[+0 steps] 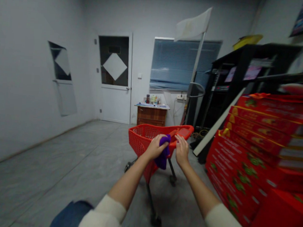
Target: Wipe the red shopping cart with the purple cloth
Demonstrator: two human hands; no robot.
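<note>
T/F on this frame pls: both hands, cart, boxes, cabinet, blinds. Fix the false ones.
1. The left hand holds a purple cloth. True.
2. A stack of red boxes is to the right of the shopping cart. True.
3. The right hand also holds a cloth. False: it is at the cart's handle end, with no cloth seen in it.
4. The shopping cart's basket is blue. False: it is red.
5. The wooden cabinet has small items on top. True.
6. The window blinds are fully raised. False: they are down over the window.
</note>
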